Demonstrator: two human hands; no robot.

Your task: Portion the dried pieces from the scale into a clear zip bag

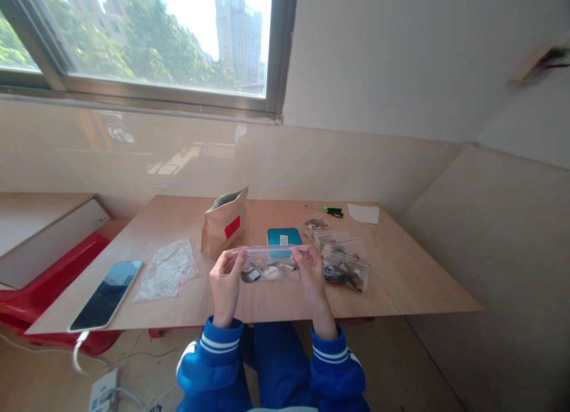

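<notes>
Blue sleeves lead to the left hand and right hand, each grip pinching one top end of a clear zip-lock bag spanning between them, near the tabletop's front edge.

Phone with white cable, window.

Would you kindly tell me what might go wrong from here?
The clear bag is pinched at its top edge by the left hand and right hand; I cannot tell whether it is sealed, so its contents might spill. The phone lies at the front edge of the table with its cable hanging down, so a snag could pull it off. The paper bag stands near the left hand and might tip.
</notes>
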